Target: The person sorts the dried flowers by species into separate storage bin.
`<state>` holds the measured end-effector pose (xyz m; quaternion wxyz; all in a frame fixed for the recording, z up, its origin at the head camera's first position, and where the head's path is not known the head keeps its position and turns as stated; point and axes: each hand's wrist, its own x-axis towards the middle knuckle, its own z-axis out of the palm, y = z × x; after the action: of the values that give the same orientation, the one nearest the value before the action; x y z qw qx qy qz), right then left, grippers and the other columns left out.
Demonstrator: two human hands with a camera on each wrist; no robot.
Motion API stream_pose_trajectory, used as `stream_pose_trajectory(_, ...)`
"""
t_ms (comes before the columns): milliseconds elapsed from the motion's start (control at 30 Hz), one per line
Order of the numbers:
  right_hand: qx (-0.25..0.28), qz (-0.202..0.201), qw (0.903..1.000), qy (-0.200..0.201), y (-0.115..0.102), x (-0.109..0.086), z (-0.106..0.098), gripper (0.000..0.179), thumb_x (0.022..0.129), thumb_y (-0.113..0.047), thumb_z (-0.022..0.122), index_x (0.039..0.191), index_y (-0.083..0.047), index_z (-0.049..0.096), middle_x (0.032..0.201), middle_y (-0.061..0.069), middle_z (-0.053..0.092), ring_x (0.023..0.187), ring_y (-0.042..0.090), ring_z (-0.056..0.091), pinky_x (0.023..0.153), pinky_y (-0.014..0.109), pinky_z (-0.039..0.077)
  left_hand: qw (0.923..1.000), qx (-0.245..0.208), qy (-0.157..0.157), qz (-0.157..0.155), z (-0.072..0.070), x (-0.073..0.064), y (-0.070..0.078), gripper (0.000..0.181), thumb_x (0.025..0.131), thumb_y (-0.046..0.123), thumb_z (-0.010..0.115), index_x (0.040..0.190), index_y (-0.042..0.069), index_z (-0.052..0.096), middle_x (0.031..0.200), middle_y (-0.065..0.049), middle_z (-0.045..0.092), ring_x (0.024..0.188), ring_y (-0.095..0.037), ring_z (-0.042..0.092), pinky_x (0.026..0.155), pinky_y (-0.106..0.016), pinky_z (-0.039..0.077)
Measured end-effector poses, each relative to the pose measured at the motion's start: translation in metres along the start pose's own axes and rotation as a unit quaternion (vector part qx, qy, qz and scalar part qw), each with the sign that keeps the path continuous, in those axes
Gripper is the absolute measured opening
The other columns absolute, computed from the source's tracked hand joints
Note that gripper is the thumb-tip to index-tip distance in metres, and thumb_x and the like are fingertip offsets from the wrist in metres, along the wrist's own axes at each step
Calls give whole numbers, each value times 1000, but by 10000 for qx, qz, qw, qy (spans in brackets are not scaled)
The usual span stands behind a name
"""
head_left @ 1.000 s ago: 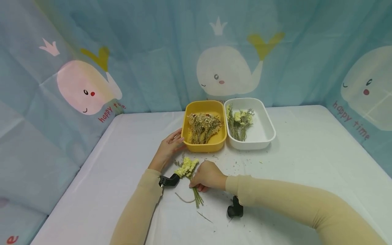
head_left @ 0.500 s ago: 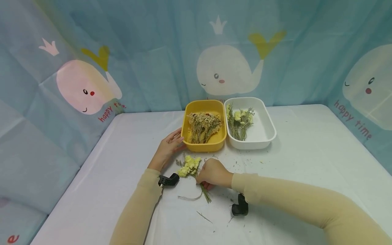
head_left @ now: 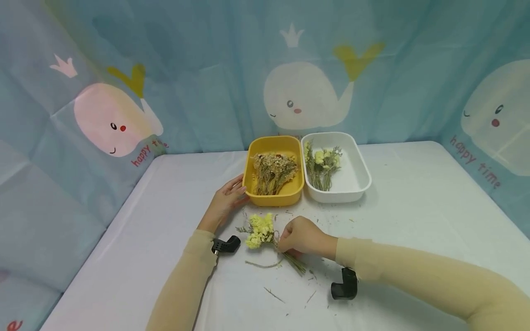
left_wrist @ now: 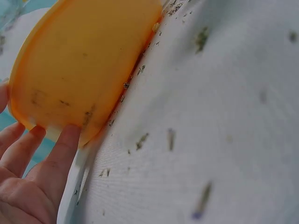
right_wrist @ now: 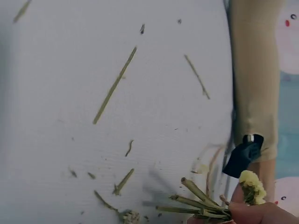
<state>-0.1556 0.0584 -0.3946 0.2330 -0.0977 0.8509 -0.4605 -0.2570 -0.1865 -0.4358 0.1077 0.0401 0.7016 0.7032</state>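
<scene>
My right hand pinches a small bunch of dried yellow flowers by its stems, low over the white table. The blossoms point left and the cut stem ends stick out past the thumb in the right wrist view. A length of twine trails from the bunch. My left hand rests against the near left corner of a yellow bin, fingers extended. In the left wrist view, thumb and fingertips touch the wall of this bin. Dried flower bunches with pale, seed-like heads lie inside it.
Right beside the yellow bin stands a white bin holding yellow dried flowers. Loose stem bits and crumbs are scattered on the tablecloth. A blue whale-print curtain hangs behind.
My right hand has moved rightward, taking the bunch along, and the stems have swung to point more to the right. The left hand stays at the yellow bin.
</scene>
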Motion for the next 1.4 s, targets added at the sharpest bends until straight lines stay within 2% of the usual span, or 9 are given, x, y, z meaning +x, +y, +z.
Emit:
stream_pose_trajectory(233, 799, 130, 9965, -219, 9, -20, -15, 7, 77, -3, 80, 81, 1, 75, 75, 2, 74, 65, 10, 68, 63, 30, 64, 9999, -96, 44, -74, 1, -2, -6, 61, 101, 21, 61, 156, 17, 36, 161, -7, 36, 144, -26, 44, 109, -38, 52)
stream_pose_trajectory(467, 1348, 253, 9901, -288, 11, -37, -48, 18, 84, -10, 77, 95, 4, 74, 86, 4, 77, 78, 11, 71, 75, 31, 65, 9998, -134, 110, -87, 4, 0, -4, 61, 100, 21, 61, 155, 17, 36, 160, -7, 38, 143, -25, 45, 110, -39, 52)
stream_pose_trajectory(600, 1464, 187, 9888, -206, 11, -39, -68, 24, 87, -13, 75, 102, 5, 72, 92, 3, 77, 85, 10, 70, 81, 31, 65, 9997, -148, 193, -87, 3, -2, -1, 60, 101, 19, 60, 156, 16, 36, 161, -6, 36, 143, -26, 44, 111, -41, 50)
stream_pose_trajectory(767, 1721, 194, 9849, 8, 8, -37, -92, 21, 89, -14, 74, 103, 2, 72, 98, 3, 76, 88, 8, 71, 85, 28, 64, 9998, -68, 143, -94, 1, -3, 0, 60, 101, 20, 60, 156, 16, 36, 160, -7, 37, 143, -25, 44, 111, -40, 51)
stream_pose_trajectory(933, 2355, 230, 9712, 276, 8, -28, -114, 9, 91, -7, 72, 98, -3, 74, 90, -5, 76, 86, 6, 73, 82, 22, 63, 9999, -56, 104, -53, 1, -1, 1, 62, 100, 23, 62, 156, 17, 36, 160, -7, 38, 143, -26, 45, 109, -38, 52)
stream_pose_trajectory(1133, 2889, 383, 9555, 459, 13, -16, -134, 7, 94, -7, 69, 100, -7, 72, 88, -7, 76, 84, 2, 72, 79, 17, 62, 9999, -25, 136, -97, 2, 0, 2, 62, 99, 24, 63, 155, 18, 37, 160, -7, 39, 142, -25, 46, 109, -38, 52)
stream_pose_trajectory(1300, 3305, 527, 9393, 757, 16, -5, -149, 9, 93, -8, 70, 89, -14, 74, 85, -7, 74, 79, 2, 72, 77, 15, 62, 9998, -56, 160, -114, 2, 0, 2, 62, 99, 23, 63, 155, 17, 37, 160, -7, 39, 142, -26, 46, 110, -40, 52)
stream_pose_trajectory(1400, 3397, 538, 9347, 904, 17, 3, -157, 10, 94, -7, 69, 88, -14, 74, 86, -7, 75, 79, 2, 73, 79, 15, 61, 9998, -34, 176, -120, 2, 0, 2, 62, 99, 24, 63, 155, 18, 37, 159, -6, 39, 142, -25, 46, 110, -40, 52)
